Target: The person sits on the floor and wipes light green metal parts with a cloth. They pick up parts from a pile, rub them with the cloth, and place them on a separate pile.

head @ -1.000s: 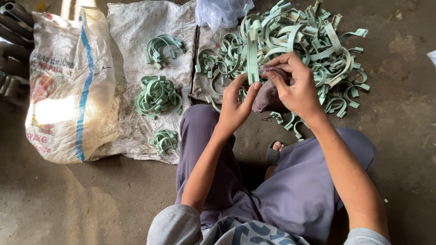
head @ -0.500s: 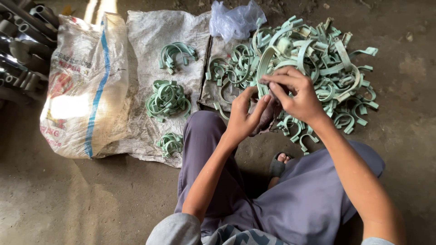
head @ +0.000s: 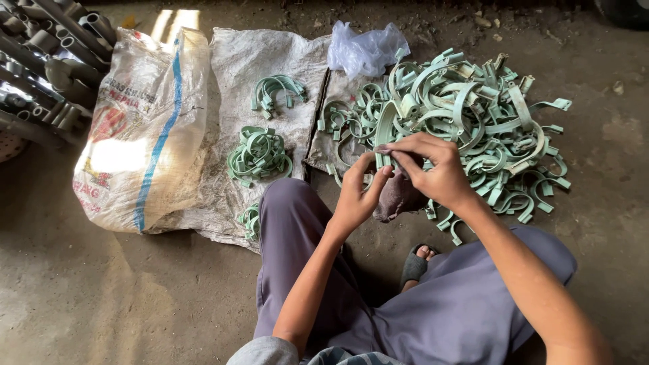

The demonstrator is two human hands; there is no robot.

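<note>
Both hands met at frame centre: left hand and right hand were pinched together on one green clamp, a dark rag under them. Done so far, judging by layout: three small sorted bunches on the grey sack, centre-left. Left: the big unsorted pile upper right, clearly the bulk.

Dim, soft daylight; sun patch glares top left; sharp focus.

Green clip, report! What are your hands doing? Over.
Left hand and right hand both pinch one green clip. Dark rag under right hand. Big clip pile close behind.
</note>
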